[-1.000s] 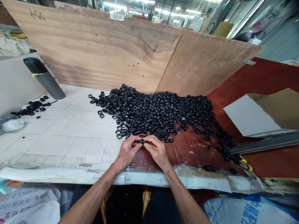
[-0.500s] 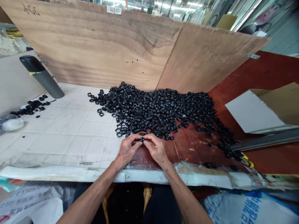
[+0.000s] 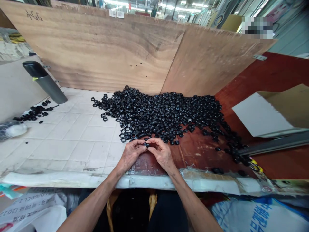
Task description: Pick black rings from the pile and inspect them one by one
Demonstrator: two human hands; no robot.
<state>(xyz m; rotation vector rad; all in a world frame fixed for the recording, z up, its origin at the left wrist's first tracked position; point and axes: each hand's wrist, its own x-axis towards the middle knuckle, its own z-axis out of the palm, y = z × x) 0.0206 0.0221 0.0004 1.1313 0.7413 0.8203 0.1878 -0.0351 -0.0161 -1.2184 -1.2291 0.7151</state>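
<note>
Between my fingertips is a small black plastic part (image 3: 146,145), partly hidden by the fingers. My left hand (image 3: 132,153) pinches it from the left, thumb below and fingers above. On the other side my right hand (image 3: 162,154) has its thumb and fingertips closed against the same part. Just beyond both hands spreads a wide pile of small black ring-shaped and nut-like pieces (image 3: 154,112), its front edge close to my fingers. Whether the held part is one piece or two fitted together, I cannot tell.
A dark grey bottle (image 3: 49,83) leans at the back left, near a smaller group of black pieces (image 3: 35,112). A wooden board (image 3: 103,48) walls off the back. An open cardboard box (image 3: 267,112) and a grey metal bar (image 3: 277,142) lie at the right. Padding (image 3: 96,180) covers the front edge.
More of the black part shows between my fingertips, as my right fingers have shifted slightly on it. Both hands stay in about the same place, and the pile looks unchanged.
</note>
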